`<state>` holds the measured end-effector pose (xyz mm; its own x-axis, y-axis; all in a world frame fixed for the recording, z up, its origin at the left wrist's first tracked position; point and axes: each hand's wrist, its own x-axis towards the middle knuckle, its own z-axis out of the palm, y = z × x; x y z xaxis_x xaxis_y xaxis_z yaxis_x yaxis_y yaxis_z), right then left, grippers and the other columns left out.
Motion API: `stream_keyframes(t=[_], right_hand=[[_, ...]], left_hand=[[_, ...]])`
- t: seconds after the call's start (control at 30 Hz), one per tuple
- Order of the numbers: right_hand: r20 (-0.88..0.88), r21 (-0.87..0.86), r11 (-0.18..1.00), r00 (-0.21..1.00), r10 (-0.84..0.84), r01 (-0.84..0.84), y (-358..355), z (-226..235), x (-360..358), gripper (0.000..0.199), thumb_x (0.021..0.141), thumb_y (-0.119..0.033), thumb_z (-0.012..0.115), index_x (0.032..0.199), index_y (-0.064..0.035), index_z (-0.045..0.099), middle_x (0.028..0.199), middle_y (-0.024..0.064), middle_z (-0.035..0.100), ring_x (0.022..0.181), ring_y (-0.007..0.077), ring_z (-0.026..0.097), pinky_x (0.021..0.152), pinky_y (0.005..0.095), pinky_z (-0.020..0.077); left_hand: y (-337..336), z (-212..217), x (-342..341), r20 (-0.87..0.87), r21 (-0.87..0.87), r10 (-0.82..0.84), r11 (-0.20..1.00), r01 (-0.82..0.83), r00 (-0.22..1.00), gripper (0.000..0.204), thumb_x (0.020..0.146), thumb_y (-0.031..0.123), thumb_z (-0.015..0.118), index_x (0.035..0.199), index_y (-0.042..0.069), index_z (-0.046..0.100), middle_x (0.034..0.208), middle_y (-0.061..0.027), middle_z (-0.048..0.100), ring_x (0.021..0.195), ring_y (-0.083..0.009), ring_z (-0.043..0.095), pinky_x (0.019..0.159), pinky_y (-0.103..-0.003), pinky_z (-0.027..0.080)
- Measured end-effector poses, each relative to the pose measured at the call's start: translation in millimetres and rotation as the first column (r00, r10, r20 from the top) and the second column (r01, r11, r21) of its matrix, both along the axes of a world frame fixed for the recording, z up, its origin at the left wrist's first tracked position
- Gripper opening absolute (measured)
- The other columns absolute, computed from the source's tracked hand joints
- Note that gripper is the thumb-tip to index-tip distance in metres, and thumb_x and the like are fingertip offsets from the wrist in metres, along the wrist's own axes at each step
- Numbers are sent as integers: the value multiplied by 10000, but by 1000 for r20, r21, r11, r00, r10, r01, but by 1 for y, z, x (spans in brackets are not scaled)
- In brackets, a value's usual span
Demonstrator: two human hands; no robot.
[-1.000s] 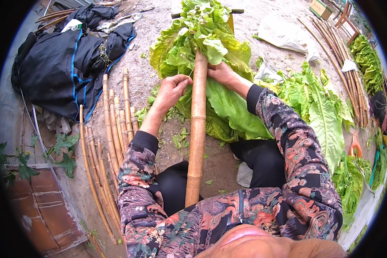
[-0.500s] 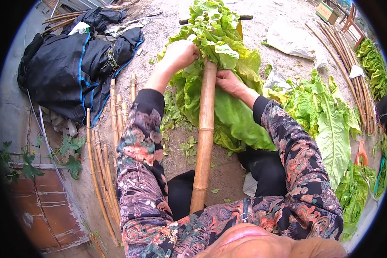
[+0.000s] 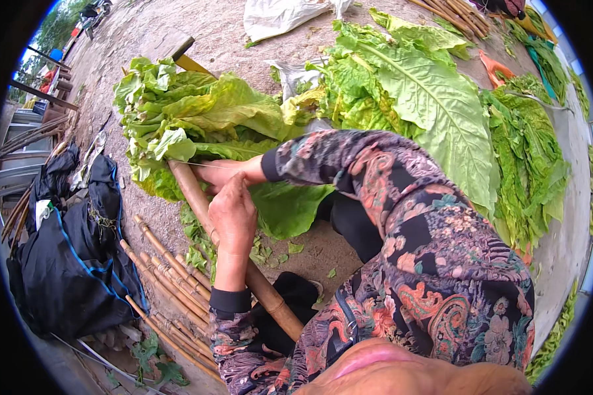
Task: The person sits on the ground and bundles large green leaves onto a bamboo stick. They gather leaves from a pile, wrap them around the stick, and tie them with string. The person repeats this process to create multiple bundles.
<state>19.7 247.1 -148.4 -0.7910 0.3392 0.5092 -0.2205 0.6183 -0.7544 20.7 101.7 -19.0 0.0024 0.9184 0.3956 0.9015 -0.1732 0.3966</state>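
Currently pinching a thin pale thread (image 3: 207, 164) between the fingertips of the left hand (image 3: 235, 214), with that grip closed and the wrist crossing over the bamboo pole (image 3: 192, 194). Holding the right hand (image 3: 217, 174) just behind the left fingertips, near the pole's upper end; partly hiding its fingers, making the state of that grip impossible to tell. Slanting the pole from the patterned jacket (image 3: 389, 309) up to the green leaf bundle (image 3: 197, 112). Working with large leaves (image 3: 408, 85) heaped to the right, slender bamboo poles (image 3: 165, 282) lying to the left, and a black sheet (image 3: 59, 276) beyond them.
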Motion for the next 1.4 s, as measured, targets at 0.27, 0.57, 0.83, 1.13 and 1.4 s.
stream_keyframes(t=[0.27, 0.57, 0.83, 1.13, 1.4], right_hand=[[206, 691, 89, -77, -976, 717, 116, 50, 336, 457, 790, -380, 687, 1092, -77, 527, 1011, 86, 518, 924, 213, 521, 766, 351, 442], [495, 273, 208, 49, -868, 939, 125, 57, 427, 251, 887, -244, 567, 1068, -76, 612, 1033, 129, 543, 1017, 280, 516, 872, 428, 407], [450, -343, 228, 373, -811, 911, 93, 207, 578, 477, 804, -451, 682, 946, -9, 574, 819, 42, 584, 723, 116, 552, 663, 297, 505], [544, 503, 91, -233, -806, 859, 123, 11, 527, 279, 774, -145, 526, 1003, -43, 648, 1059, 225, 621, 1008, 389, 589, 864, 451, 470], [638, 232, 137, -44, -769, 963, 134, 52, 599, 466, 653, -213, 784, 1003, 57, 634, 861, 174, 672, 761, 259, 642, 707, 354, 486]], left_hand=[[10, -6, 8, 19, -183, 52, 982, -48, 998, 149, 859, 103, 544, 948, 53, 653, 784, -180, 647, 723, -355, 631, 640, -424, 498], [19, -13, 21, -192, -107, 35, 993, -57, 981, 136, 853, 87, 544, 940, 62, 646, 821, -155, 661, 745, -335, 643, 655, -412, 518], [20, -18, 20, -181, -139, 59, 987, -85, 982, 143, 849, 79, 559, 959, 58, 647, 801, -158, 656, 740, -338, 639, 648, -400, 511], [28, -26, 21, -214, -138, 41, 988, -71, 976, 159, 848, 84, 549, 967, 67, 653, 828, -167, 658, 747, -339, 640, 653, -406, 513], [29, -24, 18, -213, -150, 61, 984, -95, 975, 140, 858, 97, 536, 945, 64, 641, 814, -171, 651, 754, -356, 629, 656, -428, 501]])
